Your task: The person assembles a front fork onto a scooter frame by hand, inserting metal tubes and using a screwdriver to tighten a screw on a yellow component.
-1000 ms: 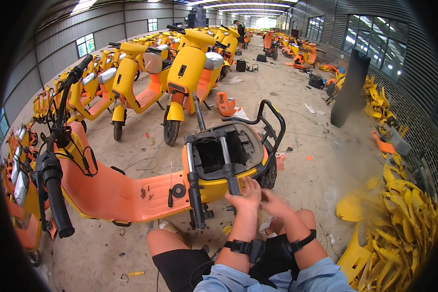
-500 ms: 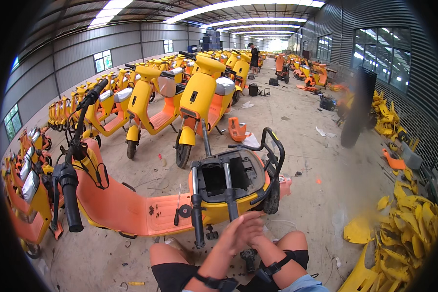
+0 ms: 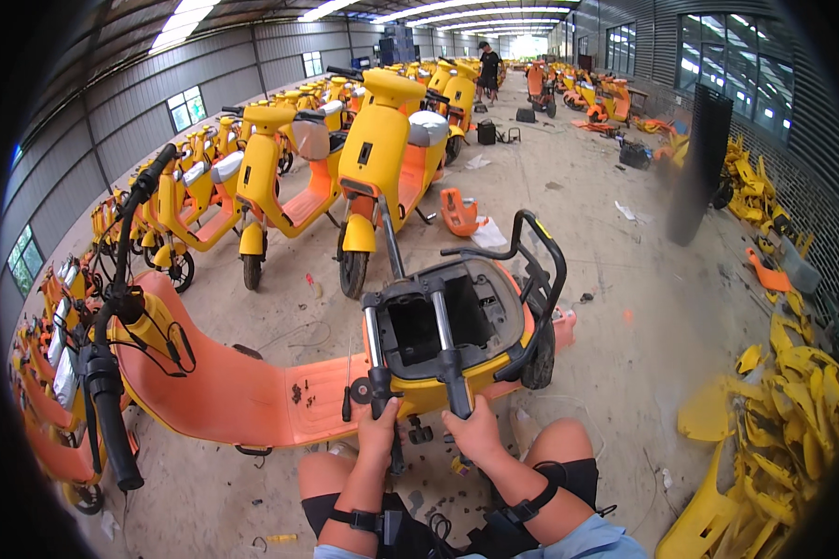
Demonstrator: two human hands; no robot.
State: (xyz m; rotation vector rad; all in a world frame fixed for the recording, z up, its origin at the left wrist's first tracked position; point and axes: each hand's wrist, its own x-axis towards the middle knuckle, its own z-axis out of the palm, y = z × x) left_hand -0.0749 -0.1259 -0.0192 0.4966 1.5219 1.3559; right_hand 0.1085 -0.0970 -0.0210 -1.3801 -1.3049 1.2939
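A scooter front fork lies across the open seat compartment of a yellow and orange scooter. Its steering tube points away from me, and its two legs, silver above and black below, reach toward me. My left hand is wrapped round the lower black part of the left leg. Round the end of the right leg, my right hand is closed. Left of the fork, on the orange footboard, lie a screwdriver, a black round part and several small dark bits.
Handlebars of this scooter rise at the left. Rows of yellow scooters stand beyond it. Yellow body panels are heaped at the right, near a blurred dark column-like shape. Farther back stands a person.
My hands, together in front of the fork before, have parted and taken hold of its two legs. The view has shifted slightly.
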